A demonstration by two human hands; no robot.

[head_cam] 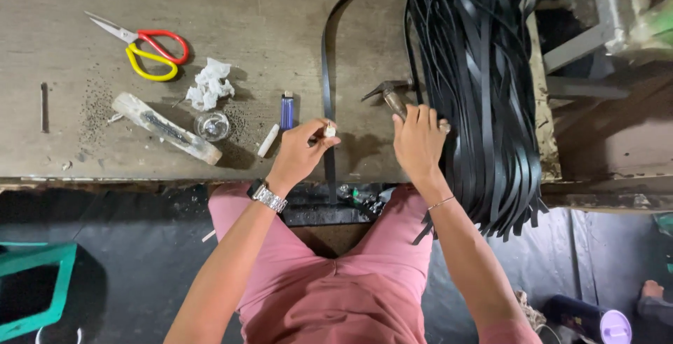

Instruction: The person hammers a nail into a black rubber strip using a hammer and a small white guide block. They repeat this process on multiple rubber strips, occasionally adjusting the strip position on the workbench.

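1. Head view: The left hand [303,149] is pinched shut on a small white piece [329,131], right beside a single black strap [327,70].
2. That strap runs across the table [266,7] from 12 o'clock down to the front edge at 6 o'clock and hangs over it.
3. The right hand [418,140] has its fingers closed around a hammer [390,96] handle. The hammer head lies at 11 o'clock from the hand.
4. A big bundle of black straps [484,91] fills the table's right side and spills over the front edge at 5 o'clock.
5. The table's front edge is worn. Bare room lies at the far left and along the top.
6. At 9 o'clock from the left hand sit a blue lighter [287,110], a white stick [268,140], a small glass dish [212,126], a crumpled tissue [209,84] and a wooden block [167,128].
7. Red and yellow scissors [144,46] lie at 10 o'clock.
8. On the floor, a green frame [42,295] is at 8 o'clock and a dark bottle with a purple lid [592,321] at 4 o'clock.
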